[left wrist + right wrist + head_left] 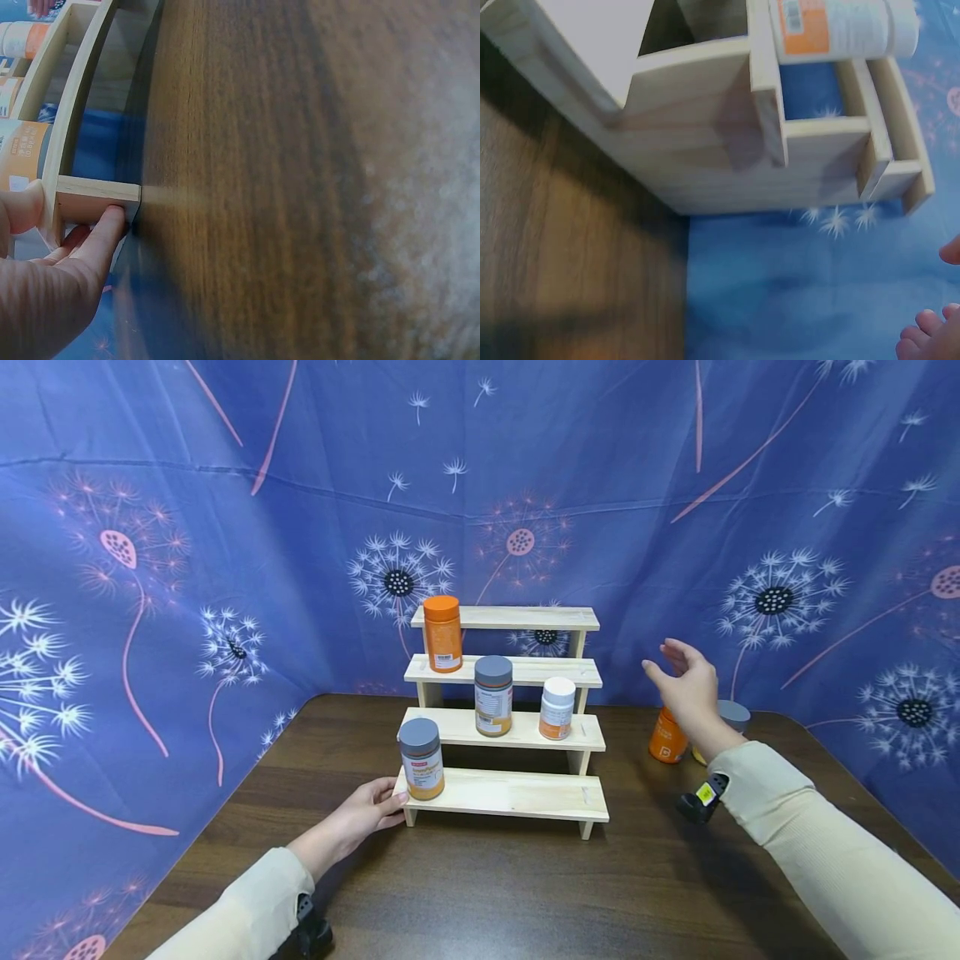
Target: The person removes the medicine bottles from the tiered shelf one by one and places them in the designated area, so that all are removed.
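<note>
My left hand [366, 814] grips the lower left end of a four-step wooden display shelf [517, 793]. In the left wrist view its thumb [22, 208] lies on the step's end and its fingers [101, 244] press the leg. Close by on the lowest step stands a grey-capped bottle [422, 760]. Off to the right, my right hand [692, 689] is raised, thumb and fingers apart, holding nothing. Just below it, partly hidden by the hand and wrist, are an orange bottle [667, 737] and another grey-capped bottle [733, 715].
The second step up bears a grey-lidded bottle [493, 697] and a small white-capped bottle [557, 708]. One step higher, at the left, stands an orange bottle with an orange cap [443, 635]. A blue dandelion cloth [300, 568] hangs behind the brown table [480, 893].
</note>
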A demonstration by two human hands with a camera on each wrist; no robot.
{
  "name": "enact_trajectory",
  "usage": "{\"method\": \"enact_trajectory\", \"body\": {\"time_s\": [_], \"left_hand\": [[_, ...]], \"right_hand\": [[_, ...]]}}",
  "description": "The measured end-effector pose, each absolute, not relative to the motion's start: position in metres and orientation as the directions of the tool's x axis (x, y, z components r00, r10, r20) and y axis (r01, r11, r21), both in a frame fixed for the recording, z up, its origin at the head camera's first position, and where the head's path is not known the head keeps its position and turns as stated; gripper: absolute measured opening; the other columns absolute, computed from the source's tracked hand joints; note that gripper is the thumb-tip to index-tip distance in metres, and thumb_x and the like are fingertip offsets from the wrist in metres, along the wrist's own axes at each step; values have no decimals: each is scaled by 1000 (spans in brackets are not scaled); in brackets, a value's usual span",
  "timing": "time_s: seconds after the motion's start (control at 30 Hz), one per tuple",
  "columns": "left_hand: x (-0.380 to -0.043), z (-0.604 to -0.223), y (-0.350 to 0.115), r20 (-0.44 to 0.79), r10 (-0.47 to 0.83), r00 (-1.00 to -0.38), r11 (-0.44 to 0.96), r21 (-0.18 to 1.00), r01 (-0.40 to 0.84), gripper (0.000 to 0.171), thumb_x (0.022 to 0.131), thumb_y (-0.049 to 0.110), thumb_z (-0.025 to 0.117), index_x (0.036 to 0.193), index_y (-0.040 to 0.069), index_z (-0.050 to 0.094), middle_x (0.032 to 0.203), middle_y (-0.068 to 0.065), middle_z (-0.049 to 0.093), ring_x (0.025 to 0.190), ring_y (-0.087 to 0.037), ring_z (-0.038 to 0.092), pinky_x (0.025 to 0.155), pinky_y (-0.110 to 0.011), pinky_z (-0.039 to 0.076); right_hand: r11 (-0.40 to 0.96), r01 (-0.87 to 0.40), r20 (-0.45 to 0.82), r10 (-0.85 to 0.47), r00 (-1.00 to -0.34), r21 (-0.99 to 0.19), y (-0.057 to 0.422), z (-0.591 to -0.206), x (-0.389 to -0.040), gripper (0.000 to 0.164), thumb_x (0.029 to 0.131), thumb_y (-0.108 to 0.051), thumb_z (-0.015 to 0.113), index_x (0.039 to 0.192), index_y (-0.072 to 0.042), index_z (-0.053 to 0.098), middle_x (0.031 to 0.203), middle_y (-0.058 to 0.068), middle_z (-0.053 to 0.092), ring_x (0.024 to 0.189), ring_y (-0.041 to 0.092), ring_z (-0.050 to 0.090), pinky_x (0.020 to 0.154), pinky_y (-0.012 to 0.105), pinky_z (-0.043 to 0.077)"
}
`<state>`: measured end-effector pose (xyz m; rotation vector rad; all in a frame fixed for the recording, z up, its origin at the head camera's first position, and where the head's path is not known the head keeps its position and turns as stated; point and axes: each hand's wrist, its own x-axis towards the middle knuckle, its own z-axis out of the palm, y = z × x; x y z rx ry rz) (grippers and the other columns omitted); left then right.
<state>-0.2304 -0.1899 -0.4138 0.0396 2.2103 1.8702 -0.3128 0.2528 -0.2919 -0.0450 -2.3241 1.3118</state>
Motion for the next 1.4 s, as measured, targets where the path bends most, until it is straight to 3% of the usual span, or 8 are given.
{"method": "enact_trajectory", "body": {"time_s": [0.73,1.4], "left_hand": [[-232,-415,-191,-169,185,-968,180,974,-136,45,102,7,47,139,-14,34,133,-30,50,116,-28,58,102,-44,51],[-231,-416,-191,-154,184,-971,177,977,-122,43,102,5,46,138,-15,35,132,-31,51,114,-27,58,102,-45,51]], "right_hand": [[502,-330,457,152,-877,-800,207,-266,-317,61,93,-25,65,144,-1,41,142,18,51,134,31,45,117,42,36],[406,-321,362,24,-932,-855,170,-243,-316,72,93,-31,65,151,-9,28,142,17,51,134,31,45,114,48,38]]}}
